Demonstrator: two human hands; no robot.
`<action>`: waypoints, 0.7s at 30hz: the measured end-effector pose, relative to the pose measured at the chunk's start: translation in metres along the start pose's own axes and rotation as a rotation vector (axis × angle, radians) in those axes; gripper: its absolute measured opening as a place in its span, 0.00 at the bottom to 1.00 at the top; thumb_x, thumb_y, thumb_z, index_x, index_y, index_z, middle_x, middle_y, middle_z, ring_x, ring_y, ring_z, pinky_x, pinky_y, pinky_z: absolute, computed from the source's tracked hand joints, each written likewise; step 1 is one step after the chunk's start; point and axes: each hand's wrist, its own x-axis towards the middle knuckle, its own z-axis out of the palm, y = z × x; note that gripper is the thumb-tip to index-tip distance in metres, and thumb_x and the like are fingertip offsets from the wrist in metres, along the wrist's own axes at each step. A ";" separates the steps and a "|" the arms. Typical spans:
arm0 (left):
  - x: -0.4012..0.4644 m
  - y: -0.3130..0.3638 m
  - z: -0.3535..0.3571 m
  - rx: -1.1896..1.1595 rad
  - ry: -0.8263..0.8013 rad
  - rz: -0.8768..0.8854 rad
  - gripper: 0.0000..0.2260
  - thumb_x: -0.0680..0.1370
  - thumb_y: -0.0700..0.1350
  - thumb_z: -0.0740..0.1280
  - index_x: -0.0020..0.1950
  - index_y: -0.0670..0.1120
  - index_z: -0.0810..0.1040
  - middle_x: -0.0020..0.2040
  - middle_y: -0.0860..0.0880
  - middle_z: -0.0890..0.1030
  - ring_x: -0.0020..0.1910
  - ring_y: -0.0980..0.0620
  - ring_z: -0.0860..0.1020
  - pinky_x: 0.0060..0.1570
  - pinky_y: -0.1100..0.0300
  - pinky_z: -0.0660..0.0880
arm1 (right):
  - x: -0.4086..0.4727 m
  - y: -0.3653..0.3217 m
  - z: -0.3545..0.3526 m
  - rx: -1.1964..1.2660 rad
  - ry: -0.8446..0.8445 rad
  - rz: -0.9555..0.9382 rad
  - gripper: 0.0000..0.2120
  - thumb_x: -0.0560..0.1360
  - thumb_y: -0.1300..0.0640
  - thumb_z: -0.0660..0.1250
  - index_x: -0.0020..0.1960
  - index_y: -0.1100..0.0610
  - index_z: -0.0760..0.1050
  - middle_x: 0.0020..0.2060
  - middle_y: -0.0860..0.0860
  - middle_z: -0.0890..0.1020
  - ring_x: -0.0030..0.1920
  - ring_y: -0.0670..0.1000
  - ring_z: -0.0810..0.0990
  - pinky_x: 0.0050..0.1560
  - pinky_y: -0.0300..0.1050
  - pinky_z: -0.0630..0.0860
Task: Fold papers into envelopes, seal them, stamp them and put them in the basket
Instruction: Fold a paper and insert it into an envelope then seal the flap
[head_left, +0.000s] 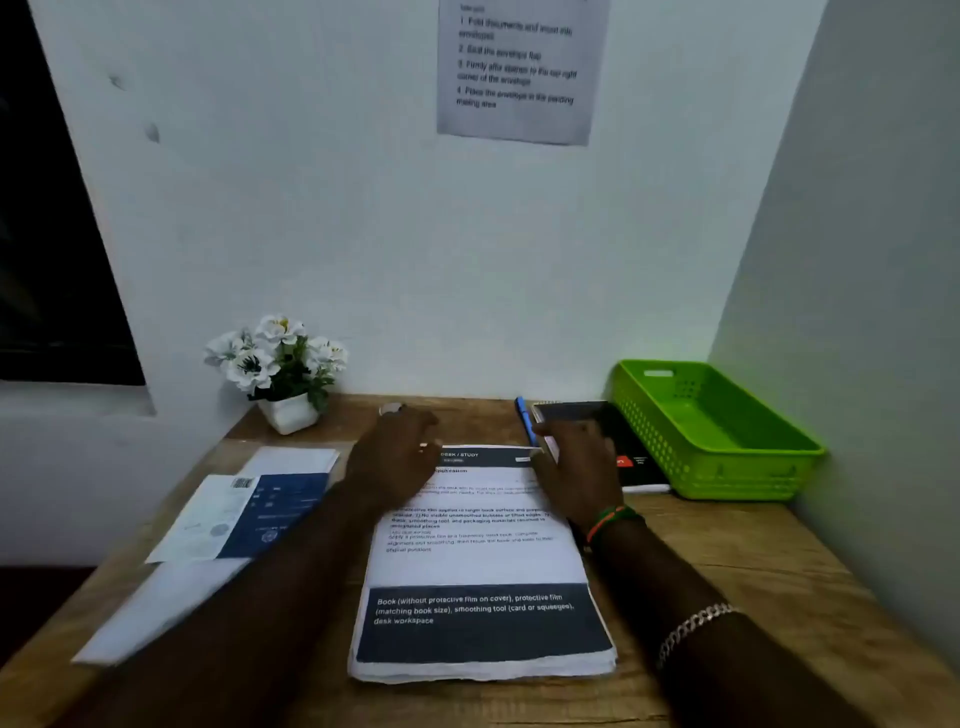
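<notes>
Hands, left (395, 452) and right (574, 467), rest loosely open at the paper stack's (478, 561) far edge, gripping nothing. Recommend lifting only the top sheet, corners square.

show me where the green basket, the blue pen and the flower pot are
green basket (655, 432), head view, on its perforated near-left wall
blue pen (523, 415), head view, on the barrel's upper part
flower pot (289, 414), head view, on the white pot's front face
</notes>
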 end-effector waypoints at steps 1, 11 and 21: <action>0.000 -0.006 0.000 -0.043 0.017 -0.012 0.17 0.78 0.58 0.65 0.65 0.55 0.77 0.62 0.53 0.80 0.61 0.50 0.79 0.61 0.50 0.77 | -0.004 0.002 -0.001 0.028 0.001 0.000 0.19 0.71 0.49 0.63 0.60 0.49 0.80 0.53 0.50 0.84 0.59 0.58 0.76 0.57 0.51 0.67; -0.002 -0.024 -0.006 -0.101 -0.102 -0.084 0.24 0.76 0.58 0.72 0.71 0.51 0.77 0.67 0.51 0.79 0.64 0.52 0.77 0.61 0.58 0.72 | -0.002 0.016 -0.003 0.000 -0.182 -0.013 0.22 0.73 0.42 0.72 0.66 0.43 0.74 0.58 0.38 0.81 0.62 0.48 0.73 0.64 0.51 0.63; -0.007 -0.021 -0.011 -0.069 -0.143 -0.045 0.32 0.69 0.54 0.81 0.71 0.51 0.76 0.66 0.52 0.78 0.60 0.56 0.75 0.57 0.61 0.70 | 0.001 0.016 0.003 -0.086 -0.239 -0.024 0.26 0.75 0.38 0.69 0.71 0.40 0.68 0.64 0.40 0.78 0.66 0.50 0.71 0.63 0.51 0.62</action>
